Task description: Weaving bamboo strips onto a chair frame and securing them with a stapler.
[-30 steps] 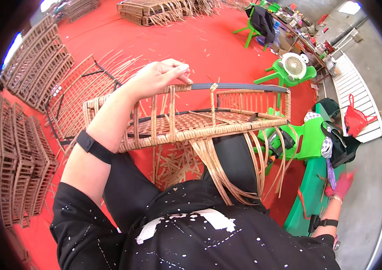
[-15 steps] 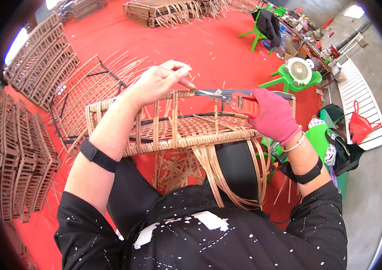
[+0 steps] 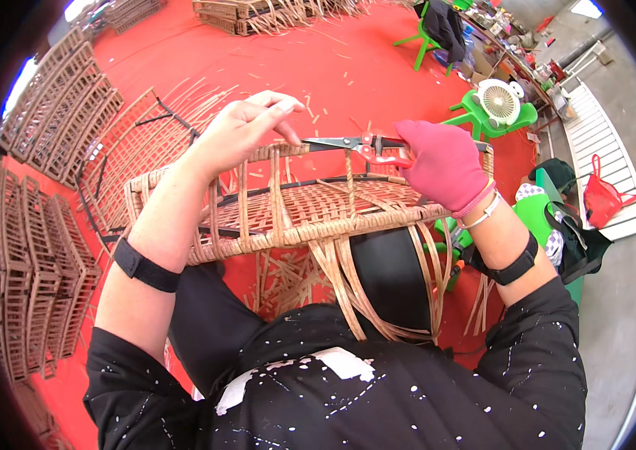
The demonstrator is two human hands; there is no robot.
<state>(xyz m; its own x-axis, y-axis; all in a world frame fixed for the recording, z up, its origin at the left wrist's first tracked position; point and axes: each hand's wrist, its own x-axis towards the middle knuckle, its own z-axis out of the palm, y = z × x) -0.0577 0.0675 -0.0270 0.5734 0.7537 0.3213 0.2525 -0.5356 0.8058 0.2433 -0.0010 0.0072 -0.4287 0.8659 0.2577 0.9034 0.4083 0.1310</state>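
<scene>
A half-woven rattan basket frame [image 3: 288,214] rests across my lap, loose cane strips [image 3: 355,285] hanging from its front edge. My bare left hand [image 3: 247,131] pinches the top rim of the frame, fingertips close together on a cane end. In a pink glove, my right hand [image 3: 442,161] grips red-handled shears [image 3: 359,144]. Their dark blades point left and the tips reach the fingertips of my left hand at the rim.
Stacks of woven brown panels [image 3: 25,247] stand at the left on the red floor [image 3: 363,67]. Another woven frame [image 3: 134,150] lies behind the basket. A green stool with a small white fan [image 3: 499,103], a red bag [image 3: 601,201] and a cluttered bench are at the right.
My right hand came up from the lower right with the shears and moved left along the rim; the blades now meet my left fingertips. The left hand stayed on the rim.
</scene>
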